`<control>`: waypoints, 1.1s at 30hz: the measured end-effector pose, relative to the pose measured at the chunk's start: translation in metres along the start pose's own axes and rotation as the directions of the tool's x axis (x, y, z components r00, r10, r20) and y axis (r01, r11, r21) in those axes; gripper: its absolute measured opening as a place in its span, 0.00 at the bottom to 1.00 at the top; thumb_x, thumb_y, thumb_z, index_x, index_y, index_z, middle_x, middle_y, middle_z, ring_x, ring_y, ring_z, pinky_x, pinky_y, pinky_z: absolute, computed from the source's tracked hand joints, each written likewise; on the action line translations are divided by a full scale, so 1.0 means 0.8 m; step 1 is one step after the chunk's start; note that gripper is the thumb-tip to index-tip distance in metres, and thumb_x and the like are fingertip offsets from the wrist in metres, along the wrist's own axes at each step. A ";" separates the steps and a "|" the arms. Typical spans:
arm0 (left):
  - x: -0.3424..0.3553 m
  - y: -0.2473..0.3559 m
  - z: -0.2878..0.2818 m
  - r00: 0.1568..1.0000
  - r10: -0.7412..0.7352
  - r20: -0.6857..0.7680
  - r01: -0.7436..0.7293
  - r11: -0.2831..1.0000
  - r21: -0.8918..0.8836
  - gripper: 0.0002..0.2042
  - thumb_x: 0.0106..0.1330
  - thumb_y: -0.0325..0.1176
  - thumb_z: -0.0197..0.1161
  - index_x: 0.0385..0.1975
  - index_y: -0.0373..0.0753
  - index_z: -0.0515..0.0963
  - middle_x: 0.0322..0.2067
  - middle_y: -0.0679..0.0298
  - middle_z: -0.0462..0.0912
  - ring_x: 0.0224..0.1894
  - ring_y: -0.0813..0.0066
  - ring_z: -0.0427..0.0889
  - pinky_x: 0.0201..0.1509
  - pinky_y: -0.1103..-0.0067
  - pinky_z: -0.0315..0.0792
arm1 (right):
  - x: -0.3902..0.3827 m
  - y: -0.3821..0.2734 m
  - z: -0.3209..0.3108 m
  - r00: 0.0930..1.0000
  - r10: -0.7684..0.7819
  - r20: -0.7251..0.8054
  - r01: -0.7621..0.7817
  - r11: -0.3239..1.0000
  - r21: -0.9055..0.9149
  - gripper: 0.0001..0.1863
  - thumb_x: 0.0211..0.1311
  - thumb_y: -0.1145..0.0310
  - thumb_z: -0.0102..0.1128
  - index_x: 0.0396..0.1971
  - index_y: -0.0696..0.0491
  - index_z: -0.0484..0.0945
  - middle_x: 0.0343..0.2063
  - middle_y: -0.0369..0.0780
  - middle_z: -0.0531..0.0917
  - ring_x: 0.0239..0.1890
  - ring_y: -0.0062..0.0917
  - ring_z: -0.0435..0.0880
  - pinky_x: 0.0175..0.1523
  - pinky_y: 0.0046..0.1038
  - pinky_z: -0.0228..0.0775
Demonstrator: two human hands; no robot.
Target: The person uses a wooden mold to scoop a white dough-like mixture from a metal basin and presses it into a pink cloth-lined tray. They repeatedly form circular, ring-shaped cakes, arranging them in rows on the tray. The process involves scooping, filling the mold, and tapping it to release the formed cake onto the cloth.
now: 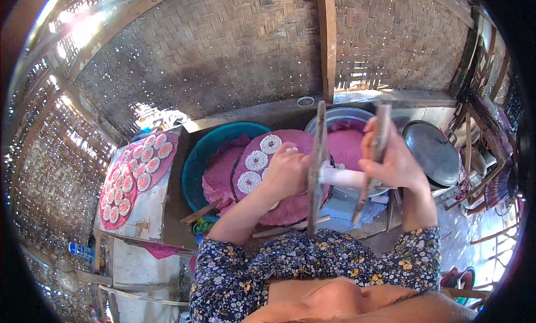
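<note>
In front of my chest is a hand press made of two wooden bars with a white tube (347, 179) between them. My left hand (287, 175) is closed against the left bar (318, 139), its fingertips partly hidden. The right bar (381, 136), smeared by motion, is gripped by my right hand (397, 158). Below the press lies a round tray covered with pink cloth (296, 208). On it sit several white rings of squiggly dough strands (256, 160), to the left of my left hand; some are hidden behind that hand.
A teal basin (192, 175) with pink cloth is under the tray's left side; a grey-blue basin (346, 113) stands behind the press. Pink-and-white rounds (144, 182) cover cloth on the left table (146, 214). A dark lidded pot (432, 152) is at right. Woven bamboo walls (223, 55) enclose the space.
</note>
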State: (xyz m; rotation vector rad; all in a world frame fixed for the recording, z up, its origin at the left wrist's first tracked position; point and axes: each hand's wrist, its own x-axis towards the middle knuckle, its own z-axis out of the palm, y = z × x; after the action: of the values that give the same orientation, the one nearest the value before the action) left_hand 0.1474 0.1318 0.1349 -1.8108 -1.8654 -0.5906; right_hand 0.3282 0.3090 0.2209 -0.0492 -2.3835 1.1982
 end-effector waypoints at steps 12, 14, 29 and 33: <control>0.028 -0.030 0.040 0.883 -0.463 -0.073 -0.149 -0.128 -0.981 0.27 0.56 0.41 0.61 0.56 0.49 0.61 0.67 0.67 0.37 0.67 0.53 0.41 0.65 0.56 0.43 | -0.013 0.070 0.045 0.392 0.079 -0.917 0.716 0.599 0.358 0.12 0.55 0.74 0.48 0.39 0.51 0.60 0.30 0.41 0.73 0.42 0.34 0.72 0.53 0.42 0.60; 0.043 -0.012 0.029 0.831 -0.519 -0.201 -0.310 -0.131 -0.942 0.15 0.58 0.44 0.59 0.45 0.51 0.71 0.67 0.75 0.36 0.66 0.50 0.46 0.62 0.52 0.49 | -0.005 0.088 0.070 0.527 0.025 -0.850 0.740 0.478 0.473 0.14 0.56 0.79 0.44 0.42 0.49 0.61 0.36 0.41 0.72 0.48 0.35 0.69 0.56 0.44 0.57; -0.115 -0.055 -0.070 0.702 -0.638 -0.317 -0.470 -0.081 -0.879 0.14 0.61 0.43 0.56 0.39 0.40 0.72 0.54 0.54 0.65 0.62 0.54 0.57 0.60 0.57 0.62 | -0.084 0.292 0.034 0.623 0.716 0.315 -0.116 0.484 -0.868 0.13 0.46 0.61 0.59 0.27 0.54 0.81 0.30 0.46 0.81 0.36 0.38 0.81 0.40 0.38 0.72; -0.151 -0.061 -0.107 0.559 -0.736 -0.382 -0.540 0.026 -0.841 0.15 0.57 0.41 0.60 0.37 0.36 0.76 0.57 0.42 0.60 0.63 0.52 0.56 0.64 0.59 0.54 | -0.073 0.310 -0.011 0.672 0.691 0.269 -0.008 0.370 -0.929 0.07 0.43 0.67 0.57 0.22 0.53 0.81 0.25 0.44 0.81 0.32 0.37 0.82 0.36 0.38 0.72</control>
State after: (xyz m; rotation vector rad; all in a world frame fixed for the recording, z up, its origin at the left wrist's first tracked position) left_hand 0.1037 -0.0177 0.1315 -1.1708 -0.5588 -2.9345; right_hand 0.3412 0.4553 0.0124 -0.6937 -3.5153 -0.1979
